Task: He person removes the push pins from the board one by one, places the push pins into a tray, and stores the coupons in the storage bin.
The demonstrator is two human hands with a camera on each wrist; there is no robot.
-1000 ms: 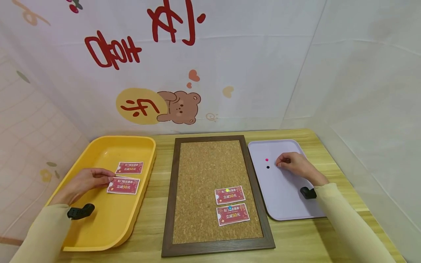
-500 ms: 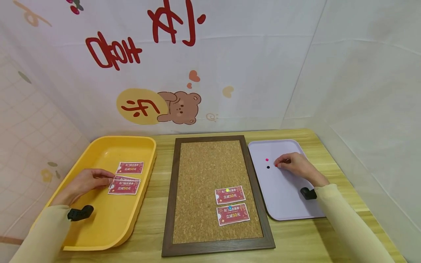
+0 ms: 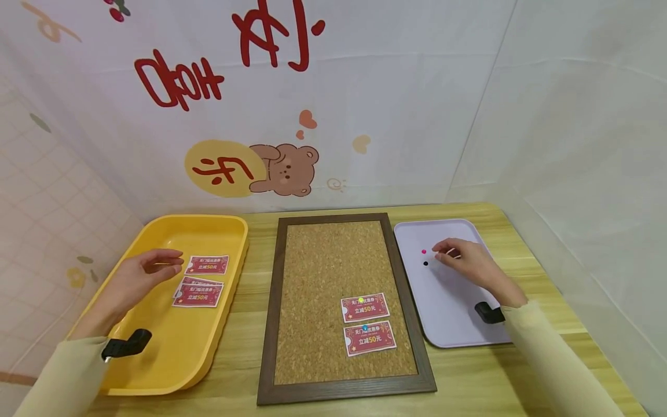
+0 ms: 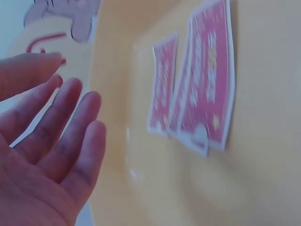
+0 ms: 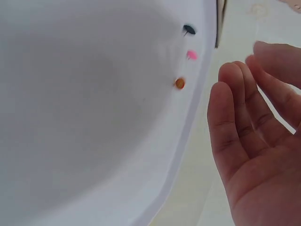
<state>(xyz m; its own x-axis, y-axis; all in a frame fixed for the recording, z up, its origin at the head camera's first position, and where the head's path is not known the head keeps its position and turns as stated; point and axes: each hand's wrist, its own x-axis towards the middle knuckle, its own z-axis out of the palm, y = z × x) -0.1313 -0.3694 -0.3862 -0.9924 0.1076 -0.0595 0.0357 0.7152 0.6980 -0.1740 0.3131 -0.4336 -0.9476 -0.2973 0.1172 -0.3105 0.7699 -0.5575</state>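
My left hand (image 3: pixel 138 281) hovers over the yellow tray (image 3: pixel 156 370), fingers loosely bent and holding nothing. Beside its fingertips lie red coupons: a single one (image 3: pixel 208 265) farther back and an overlapping pair (image 3: pixel 198 296) nearer. At the right, my right hand (image 3: pixel 471 263) is raised over the lilac tray (image 3: pixel 443 330), its fingers relaxed with nothing seen between them. A pink thumbtack (image 3: pixel 424 251) and a black thumbtack (image 3: pixel 425 263) sit left of its fingertips. In the right wrist view an orange-red thumbtack (image 5: pixel 179 83) also lies on that tray; the hand hides it from the head view.
Between the trays lies a cork board (image 3: pixel 333 260) in a dark frame. Two coupons are on its lower right, an upper one (image 3: pixel 365 313) with a yellow tack (image 3: pixel 361 300) and a lower one (image 3: pixel 370 341) with a blue tack (image 3: pixel 365 328). A white printed backdrop (image 3: pixel 406 116) stands behind.
The left hand has let go of the coupon and risen off the pair, which lies in the tray. The right hand has lifted slightly, away from the red thumbtack seen at its fingertips before.
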